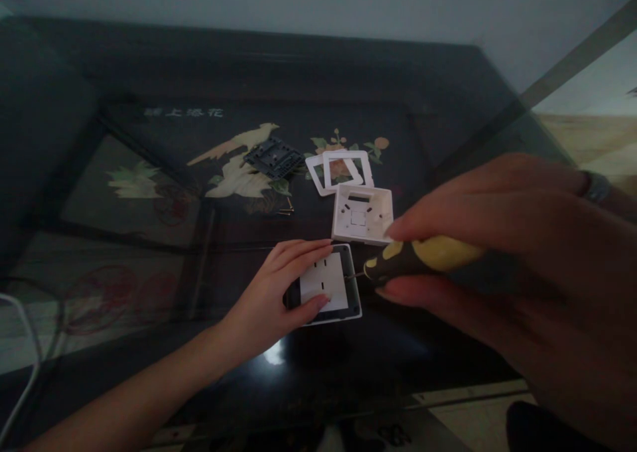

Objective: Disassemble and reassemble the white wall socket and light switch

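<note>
Your left hand (pixel 293 273) is holding the switch plate (pixel 332 283) down on the dark glossy table (pixel 223 293), fingers spreading over its far edge and thumb pressing on its white face. The plate is lying just in front of you, near the middle of the tabletop, with its dark border showing around the white part. Your right hand (pixel 537 246) is gripping a yellow and black screwdriver (pixel 442 253), thumb and fingers closing around the handle. Its thin shaft is pointing left and reaching the plate's right border; you cannot tell from here whether the tip is sitting in a slot. Just beyond the plate, a white box (pixel 358 218) is lying with its open side up. Behind it, two white frames (pixel 369 170) are overlapping. A dark panel (pixel 275 157) is resting farther left, partly covering the bird picture (pixel 233 143), and a few screws (pixel 286 211) are lying between that panel and your left hand. At the far left, a white cable (pixel 34 346) is curving downward.
</note>
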The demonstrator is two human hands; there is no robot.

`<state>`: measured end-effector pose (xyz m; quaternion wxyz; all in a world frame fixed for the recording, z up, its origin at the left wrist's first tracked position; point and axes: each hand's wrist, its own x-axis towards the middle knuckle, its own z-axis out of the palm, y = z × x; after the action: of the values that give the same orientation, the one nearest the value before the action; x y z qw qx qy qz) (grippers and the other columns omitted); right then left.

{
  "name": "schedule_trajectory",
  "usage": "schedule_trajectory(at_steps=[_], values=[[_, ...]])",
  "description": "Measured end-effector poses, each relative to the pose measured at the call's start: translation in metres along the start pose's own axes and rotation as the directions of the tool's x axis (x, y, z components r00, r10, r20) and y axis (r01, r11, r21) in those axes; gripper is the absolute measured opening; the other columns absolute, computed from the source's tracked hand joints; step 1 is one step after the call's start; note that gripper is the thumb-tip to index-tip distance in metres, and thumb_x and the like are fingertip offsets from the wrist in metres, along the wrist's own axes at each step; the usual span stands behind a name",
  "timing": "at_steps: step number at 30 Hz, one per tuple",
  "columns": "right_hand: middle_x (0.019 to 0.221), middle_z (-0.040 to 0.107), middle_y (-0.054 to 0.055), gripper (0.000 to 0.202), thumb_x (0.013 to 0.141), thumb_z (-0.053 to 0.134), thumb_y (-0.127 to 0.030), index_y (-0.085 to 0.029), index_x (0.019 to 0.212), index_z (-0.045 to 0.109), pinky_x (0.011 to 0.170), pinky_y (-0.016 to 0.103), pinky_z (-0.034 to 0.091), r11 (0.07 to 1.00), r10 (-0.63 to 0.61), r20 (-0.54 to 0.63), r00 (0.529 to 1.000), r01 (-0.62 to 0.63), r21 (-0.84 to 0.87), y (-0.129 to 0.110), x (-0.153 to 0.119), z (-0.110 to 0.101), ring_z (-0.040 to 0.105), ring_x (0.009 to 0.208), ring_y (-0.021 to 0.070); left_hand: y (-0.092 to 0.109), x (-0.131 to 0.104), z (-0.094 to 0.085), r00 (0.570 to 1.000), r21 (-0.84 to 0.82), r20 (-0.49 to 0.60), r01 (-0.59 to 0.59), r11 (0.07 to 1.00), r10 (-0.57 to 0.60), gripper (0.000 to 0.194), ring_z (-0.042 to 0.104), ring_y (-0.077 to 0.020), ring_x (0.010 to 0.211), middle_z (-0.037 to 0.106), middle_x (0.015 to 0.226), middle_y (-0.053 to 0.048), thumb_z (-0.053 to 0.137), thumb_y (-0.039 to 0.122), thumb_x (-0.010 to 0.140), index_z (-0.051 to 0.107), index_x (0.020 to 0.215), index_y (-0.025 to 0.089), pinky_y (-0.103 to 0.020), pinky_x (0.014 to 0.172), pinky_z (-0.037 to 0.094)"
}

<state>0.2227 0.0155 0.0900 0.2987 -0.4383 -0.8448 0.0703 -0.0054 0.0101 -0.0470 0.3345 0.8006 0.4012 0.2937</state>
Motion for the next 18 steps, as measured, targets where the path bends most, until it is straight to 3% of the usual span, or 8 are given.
schedule_trajectory(at_steps=[3, 5, 9, 11, 14, 18], values=[[0.100, 0.075, -0.004, 0.018, 0.091, 0.060, -0.036, -0.039, 0.105, 0.070, 0.076, 0.021, 0.058, 0.993, -0.075, -0.117, 0.990, 0.085, 0.085, -0.021, 0.012, -0.004, 0.073, 0.088, 0.0158, 0.001, 0.000, 0.000, 1.000, 0.002, 0.002, 0.015, 1.000, -0.015, 0.051, 0.051, -0.0275, 0.126, 0.059, 0.137, -0.009, 0.065, 0.028, 0.089, 0.051, 0.138, 0.024, -0.050, 0.108, 0.045], [0.094, 0.075, -0.005, 0.022, 0.091, 0.056, -0.031, -0.042, 0.104, 0.071, 0.074, 0.022, 0.056, 0.990, -0.085, -0.127, 0.988, 0.099, 0.104, -0.030, 0.017, -0.006, 0.073, 0.085, 0.0145, 0.003, 0.000, 0.000, 1.000, 0.015, 0.010, 0.028, 1.000, -0.028, 0.049, 0.051, -0.0281, 0.127, 0.059, 0.137, -0.009, 0.064, 0.027, 0.089, 0.053, 0.137, 0.024, -0.050, 0.108, 0.045], [0.084, 0.075, -0.006, 0.014, 0.085, 0.063, -0.035, -0.040, 0.097, 0.070, 0.054, 0.025, 0.049, 0.999, 0.011, -0.085, 0.996, -0.007, 0.045, -0.017, 0.014, -0.001, 0.071, 0.066, 0.0138, 0.004, 0.001, -0.001, 1.000, 0.007, -0.002, 0.024, 1.000, -0.024, 0.049, 0.053, -0.0283, 0.126, 0.060, 0.136, -0.009, 0.064, 0.029, 0.089, 0.053, 0.137, 0.024, -0.049, 0.106, 0.047], [0.082, 0.074, -0.007, 0.010, 0.082, 0.068, -0.040, -0.036, 0.091, 0.069, 0.050, 0.025, 0.046, 0.998, -0.004, -0.076, 0.997, 0.009, 0.059, -0.004, 0.011, 0.002, 0.067, 0.061, 0.0132, 0.003, 0.001, -0.001, 1.000, -0.002, -0.005, 0.024, 1.000, -0.024, 0.049, 0.053, -0.0286, 0.125, 0.061, 0.135, -0.009, 0.065, 0.030, 0.089, 0.054, 0.137, 0.024, -0.049, 0.106, 0.047], [0.083, 0.073, -0.006, 0.011, 0.084, 0.069, -0.042, -0.031, 0.088, 0.067, 0.055, 0.022, 0.050, 0.991, -0.055, -0.026, 0.998, 0.058, 0.122, 0.005, 0.010, 0.003, 0.067, 0.064, 0.0131, 0.001, 0.001, 0.000, 0.999, -0.010, 0.005, 0.036, 0.999, -0.036, 0.050, 0.053, -0.0290, 0.125, 0.061, 0.135, -0.010, 0.065, 0.031, 0.088, 0.055, 0.137, 0.025, -0.050, 0.106, 0.046], [0.093, 0.075, -0.002, 0.017, 0.090, 0.060, -0.040, -0.032, 0.099, 0.072, 0.065, 0.021, 0.055, 0.985, -0.094, -0.046, 0.995, 0.099, 0.141, -0.012, 0.013, -0.002, 0.071, 0.075, 0.0163, 0.000, 0.000, 0.001, 1.000, 0.003, -0.001, 0.019, 1.000, -0.019, 0.051, 0.052, -0.0284, 0.126, 0.060, 0.136, -0.009, 0.065, 0.032, 0.088, 0.053, 0.138, 0.025, -0.048, 0.107, 0.046]])
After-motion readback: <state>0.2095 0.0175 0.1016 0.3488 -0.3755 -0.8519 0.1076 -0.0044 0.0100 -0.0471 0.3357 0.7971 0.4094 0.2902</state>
